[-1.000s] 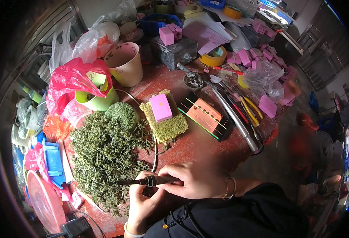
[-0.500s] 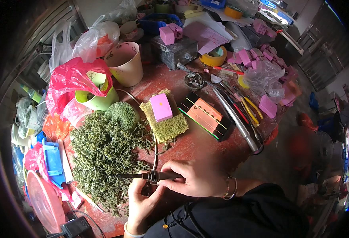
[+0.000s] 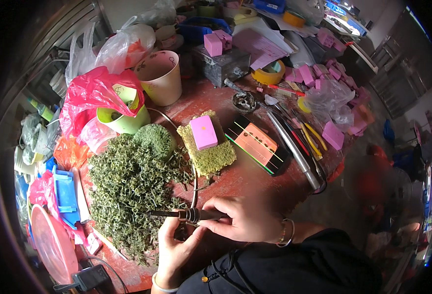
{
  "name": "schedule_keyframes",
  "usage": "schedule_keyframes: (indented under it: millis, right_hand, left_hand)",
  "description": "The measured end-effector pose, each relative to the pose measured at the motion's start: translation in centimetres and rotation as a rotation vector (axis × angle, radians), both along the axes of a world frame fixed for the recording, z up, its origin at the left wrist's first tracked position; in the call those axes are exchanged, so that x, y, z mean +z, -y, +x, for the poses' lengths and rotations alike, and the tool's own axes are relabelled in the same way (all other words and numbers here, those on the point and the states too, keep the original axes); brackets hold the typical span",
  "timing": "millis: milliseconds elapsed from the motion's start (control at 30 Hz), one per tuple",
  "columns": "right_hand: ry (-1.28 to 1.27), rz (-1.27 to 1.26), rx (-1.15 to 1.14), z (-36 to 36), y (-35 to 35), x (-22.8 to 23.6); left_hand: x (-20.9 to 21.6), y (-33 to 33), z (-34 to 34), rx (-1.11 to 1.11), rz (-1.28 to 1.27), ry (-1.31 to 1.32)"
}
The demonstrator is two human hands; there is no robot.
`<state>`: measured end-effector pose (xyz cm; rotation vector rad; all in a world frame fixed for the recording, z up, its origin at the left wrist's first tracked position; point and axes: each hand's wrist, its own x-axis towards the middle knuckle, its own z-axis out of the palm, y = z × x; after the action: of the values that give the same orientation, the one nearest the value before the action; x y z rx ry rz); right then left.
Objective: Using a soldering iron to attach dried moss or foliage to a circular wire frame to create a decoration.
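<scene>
My right hand (image 3: 240, 218) is closed round the handle of a soldering iron (image 3: 191, 214), a slim dark tool with a ringed collar. Its thin rod points left, over a big heap of small curled grey-green bits (image 3: 132, 196). My left hand (image 3: 177, 247) is closed just below the collar, thumb and forefinger bent toward each other; what they hold is hidden. Beyond the hands, a pink block (image 3: 203, 132) lies on a yellow-green spongy pad (image 3: 213, 159). Right of it is a dark tray with an orange holed plate (image 3: 256, 143).
Behind the heap stand a green pot (image 3: 123, 122) with a pink bag and a white bucket (image 3: 159, 78). Pliers (image 3: 314, 139) and a metal tube (image 3: 294, 152) lie right. Pink blocks (image 3: 324, 73) are piled farther back. A pale cord (image 3: 195, 188) crosses the red table.
The soldering iron's rod has tipped up slightly and shifted a little right. Both hands stay almost where they were. The whole view has shifted slightly.
</scene>
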<state>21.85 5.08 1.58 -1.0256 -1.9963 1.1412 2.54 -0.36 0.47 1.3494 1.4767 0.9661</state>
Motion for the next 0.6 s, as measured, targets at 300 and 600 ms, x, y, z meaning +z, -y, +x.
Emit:
schedule_keyframes:
  millis: [300, 600]
  right_hand:
    - [-0.031, 0.05, 0.009, 0.1, -0.2, 0.0]
    - [0.333, 0.454, -0.347, 4.3, -0.9, -0.8]
  left_hand:
    - [0.5, 0.1, 0.3, 0.093, -0.118, 0.301]
    - [-0.3, -0.3, -0.1, 0.109, -0.014, 0.376]
